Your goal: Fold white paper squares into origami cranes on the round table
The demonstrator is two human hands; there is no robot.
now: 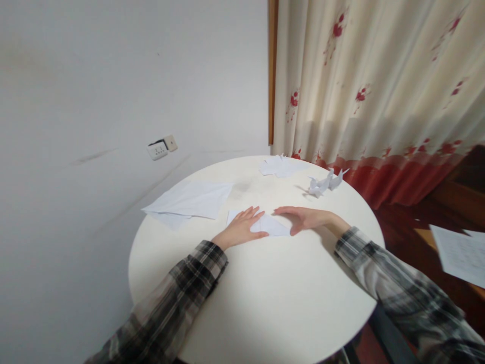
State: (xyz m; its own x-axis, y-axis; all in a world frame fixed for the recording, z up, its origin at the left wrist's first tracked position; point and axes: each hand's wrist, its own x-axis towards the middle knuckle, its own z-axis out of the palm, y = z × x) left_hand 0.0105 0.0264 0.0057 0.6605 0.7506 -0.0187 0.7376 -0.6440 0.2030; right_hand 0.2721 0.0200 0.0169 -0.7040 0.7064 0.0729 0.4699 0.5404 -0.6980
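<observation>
A folded piece of white paper (273, 227) lies flat on the round white table (261, 298). My left hand (244, 227) rests on its left part with the fingers spread, hiding some of it. At the paper's right corner is my right hand (303, 218), thumb and fingers apart in a curved shape. The thumb is close to the corner; whether it touches I cannot tell. Both forearms are in plaid sleeves.
Left on the table are larger sheets of white paper (193, 198). Folded paper figures (326, 183) stand at the right, and more paper (280, 166) lies at the far edge. A wall with a socket (157, 150) borders the left; a curtain (364, 101) hangs behind.
</observation>
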